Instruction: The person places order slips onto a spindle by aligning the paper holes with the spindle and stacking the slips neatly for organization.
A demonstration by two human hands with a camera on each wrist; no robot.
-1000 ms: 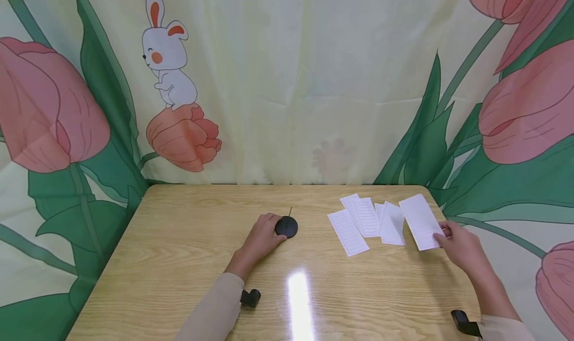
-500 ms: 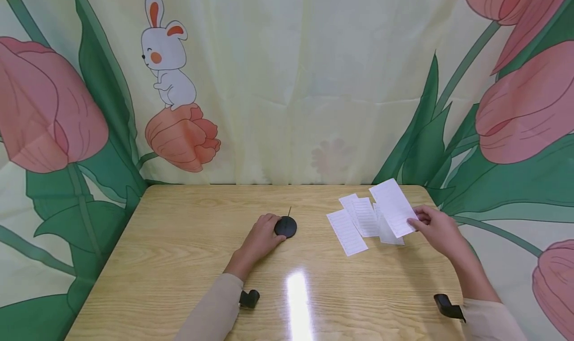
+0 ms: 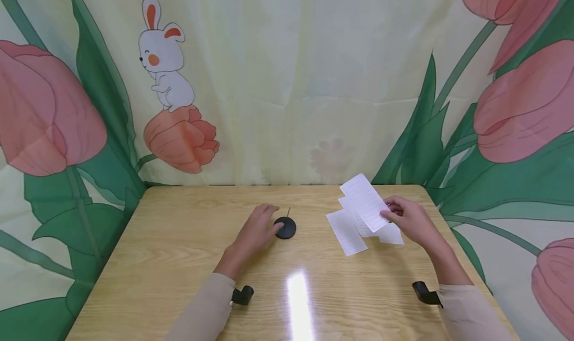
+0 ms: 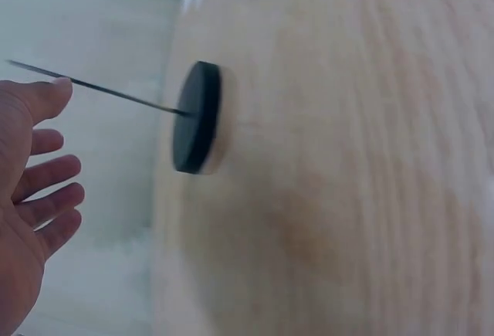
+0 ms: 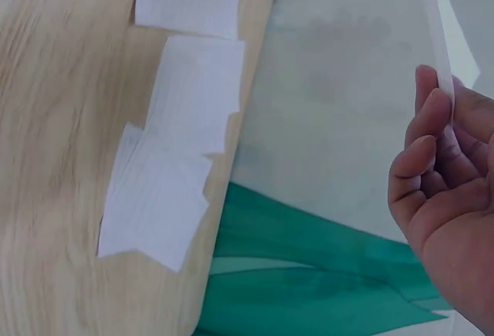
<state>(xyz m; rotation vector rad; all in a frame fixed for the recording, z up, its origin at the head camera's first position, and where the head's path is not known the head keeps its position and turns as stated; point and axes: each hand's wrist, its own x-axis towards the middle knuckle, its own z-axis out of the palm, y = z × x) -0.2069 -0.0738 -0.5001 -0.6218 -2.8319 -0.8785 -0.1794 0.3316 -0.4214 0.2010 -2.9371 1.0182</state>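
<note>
A black receipt spike (image 3: 285, 228), a round base with a thin upright rod, stands at the middle of the table. My left hand (image 3: 253, 234) is beside it, fingers spread and relaxed. In the left wrist view the thumb appears near the tip of the rod (image 4: 116, 94); I cannot tell if they touch. My right hand (image 3: 410, 222) pinches a white paper slip (image 3: 364, 201) by its edge between thumb and fingers, raised above the table. Beneath and beside that slip, several printed paper slips (image 5: 193, 96) lie overlapping on the table, partly hidden in the head view.
The wooden table (image 3: 179, 261) ends at a flower-printed curtain (image 3: 269, 106) close behind it. A bright light reflection (image 3: 300, 301) lies on the tabletop near the front. Small black wrist cameras (image 3: 242, 295) sit at both cuffs.
My right hand has carried its slip leftward, over the other slips toward the receipt spike. My left hand has let go of the spike's base and loosened its fingers.
</note>
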